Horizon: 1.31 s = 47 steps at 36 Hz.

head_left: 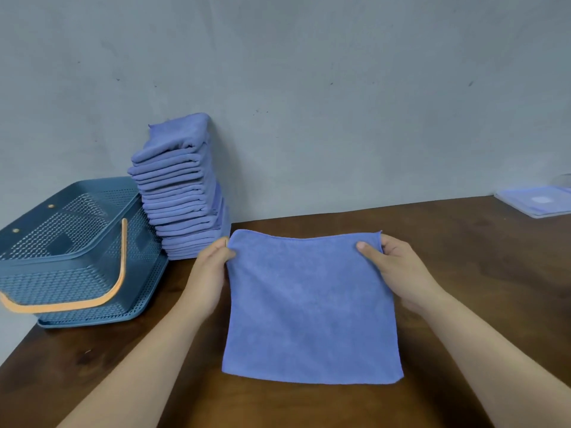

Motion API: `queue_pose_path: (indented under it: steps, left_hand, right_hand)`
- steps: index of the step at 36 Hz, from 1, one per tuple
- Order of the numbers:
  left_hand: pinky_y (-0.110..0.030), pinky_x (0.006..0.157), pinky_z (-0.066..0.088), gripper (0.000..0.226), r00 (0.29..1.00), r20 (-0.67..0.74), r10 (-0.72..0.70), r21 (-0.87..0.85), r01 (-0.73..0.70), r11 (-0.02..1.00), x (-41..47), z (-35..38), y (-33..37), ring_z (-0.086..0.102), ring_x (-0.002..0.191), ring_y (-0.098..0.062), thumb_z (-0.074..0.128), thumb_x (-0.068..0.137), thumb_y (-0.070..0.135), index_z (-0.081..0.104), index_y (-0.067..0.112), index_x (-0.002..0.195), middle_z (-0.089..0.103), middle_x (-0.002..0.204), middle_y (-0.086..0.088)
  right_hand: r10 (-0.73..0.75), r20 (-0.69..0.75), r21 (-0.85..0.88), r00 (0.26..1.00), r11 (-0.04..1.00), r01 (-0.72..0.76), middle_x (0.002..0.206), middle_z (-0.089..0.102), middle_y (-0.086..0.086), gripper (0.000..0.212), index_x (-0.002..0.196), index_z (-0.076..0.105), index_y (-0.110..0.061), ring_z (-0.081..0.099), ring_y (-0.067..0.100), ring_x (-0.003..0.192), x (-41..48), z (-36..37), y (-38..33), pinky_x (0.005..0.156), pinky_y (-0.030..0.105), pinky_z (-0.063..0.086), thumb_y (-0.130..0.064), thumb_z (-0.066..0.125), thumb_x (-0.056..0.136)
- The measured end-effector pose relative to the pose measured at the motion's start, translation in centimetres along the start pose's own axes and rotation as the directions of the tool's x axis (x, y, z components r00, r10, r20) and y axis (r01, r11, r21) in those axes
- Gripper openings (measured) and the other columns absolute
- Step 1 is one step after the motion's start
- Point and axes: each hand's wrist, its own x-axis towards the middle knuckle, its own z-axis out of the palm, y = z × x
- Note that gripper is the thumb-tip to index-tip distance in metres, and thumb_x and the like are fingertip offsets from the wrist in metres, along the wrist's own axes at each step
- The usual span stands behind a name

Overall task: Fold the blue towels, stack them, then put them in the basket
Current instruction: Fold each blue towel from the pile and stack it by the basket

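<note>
On the brown bench [463,242], the left hand [210,273] and right hand [398,267] each pinch a far corner of the unfolded blue towel [312,310] with curled fingers [366,247], near the folded stack [182,193] beside the basket [61,273].

The spread towel [312,307] is plain periwinkle blue with no print, its nap showing faint lighter and darker patches. The stack of folded towels [182,193] is the same periwinkle blue, shaded darker in the creases between layers. The basket [71,285] is dusty teal-blue plastic, its walls pierced in a fine lattice of small holes, with solid diamond shapes left among them. Its handle [124,251] is pale orange, and two rivets [51,206] on the rim are brass-coloured. The tabletop [463,242] is dark reddish-brown wood with darker blotches. The wall [309,72] is flat grey-blue, flecked with a few dark specks. A flat container [537,200] at the far right is pale, translucent bluish-white.
</note>
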Motion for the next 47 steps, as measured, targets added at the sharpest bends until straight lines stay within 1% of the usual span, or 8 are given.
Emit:
queue_pose_path:
  steps: [6,10,14,19,27,31,37,47]
  left_hand:
    - [-0.052,0.067,0.042,0.024,0.990,-0.137,-0.041,0.448,0.098,0.889,5.4,0.4,-2.3,0.043,0.071,-0.025,0.056,0.093,0.029,0.046,0.013,0.079,0.044,0.075,-0.006]
    - [-0.050,0.078,0.063,0.043,0.963,-0.247,-0.113,0.520,0.229,0.823,6.2,0.5,-4.8,0.067,0.082,-0.018,0.057,0.103,0.037,0.049,0.013,0.138,0.067,0.093,0.002]
    - [-0.024,0.068,0.046,0.060,0.981,-0.195,0.012,0.633,0.117,0.765,5.1,1.3,-5.9,0.066,0.089,-0.004,0.059,0.105,0.033,0.033,0.016,0.156,0.067,0.106,0.015]
    - [-0.033,0.107,0.044,0.069,0.984,-0.030,0.175,0.828,-0.074,0.556,3.1,1.7,-9.2,0.051,0.129,-0.021,0.065,0.100,0.036,0.035,0.015,0.159,0.054,0.146,0.001]
    - [-0.034,0.096,0.051,0.040,0.942,0.091,0.323,0.902,-0.215,0.374,-0.5,1.4,-10.4,0.056,0.109,-0.014,0.056,0.104,0.041,0.056,0.025,0.140,0.057,0.136,0.007]
    - [-0.026,0.096,0.043,0.033,0.959,0.099,0.265,0.881,-0.208,0.425,-2.5,1.2,-9.9,0.051,0.108,-0.005,0.060,0.102,0.044,0.058,0.034,0.134,0.052,0.134,0.021]
    - [-0.025,0.092,0.053,0.027,0.989,-0.147,0.028,0.509,0.051,0.859,2.6,0.9,-6.5,0.067,0.107,-0.005,0.072,0.097,0.022,0.063,0.035,0.119,0.064,0.122,0.017]
    - [-0.017,0.074,0.048,0.036,0.985,-0.165,0.056,0.479,0.031,0.877,5.0,1.5,-5.9,0.069,0.098,-0.009,0.071,0.093,0.003,0.063,0.030,0.115,0.066,0.117,0.014]
  right_hand:
    - [0.069,-0.064,-0.295,0.996,0.952,-0.084,0.117,0.072,-0.008,0.040,0.123,0.065,-0.025,0.067,0.013,0.107,7.7,-0.4,5.7,0.095,0.041,0.055,-0.053,0.068,0.094]
    - [0.127,-0.122,-0.462,0.984,0.871,-0.170,0.140,0.055,-0.002,0.076,0.163,0.030,-0.027,0.060,0.019,0.121,8.9,0.2,7.4,0.095,0.033,0.049,-0.028,0.070,0.098]
    - [-0.102,-0.099,-0.685,0.990,0.729,0.007,0.155,0.040,-0.002,0.063,0.158,0.040,-0.028,0.046,0.026,0.135,7.4,1.7,8.6,0.105,0.035,0.044,-0.023,0.062,0.099]
    - [-0.180,0.058,-0.882,0.982,0.452,0.135,0.165,0.035,-0.006,0.053,0.156,0.043,-0.033,0.031,0.019,0.152,5.0,4.0,10.9,0.120,0.042,0.036,-0.044,0.049,0.105]
    - [-0.039,0.140,-0.931,0.989,0.336,0.145,0.176,0.004,-0.014,0.067,0.166,0.014,-0.044,-0.003,0.013,0.163,2.5,2.7,11.0,0.131,0.041,0.011,-0.066,0.007,0.103]
    - [-0.043,0.161,-0.927,0.986,0.335,0.167,0.173,0.015,-0.019,0.057,0.162,0.026,-0.046,0.009,0.011,0.161,1.3,2.3,10.3,0.128,0.040,0.018,-0.062,0.028,0.107]
    - [-0.208,-0.127,-0.788,0.970,0.615,0.029,0.126,0.060,-0.008,0.031,0.133,0.065,-0.030,0.055,0.023,0.114,7.0,0.2,9.5,0.096,0.042,0.051,-0.031,0.056,0.103]
    - [-0.054,-0.220,-0.605,0.974,0.791,-0.093,0.097,0.070,-0.015,0.017,0.097,0.072,-0.034,0.064,0.002,0.090,8.9,-0.5,9.5,0.067,0.019,0.046,-0.018,0.066,0.095]
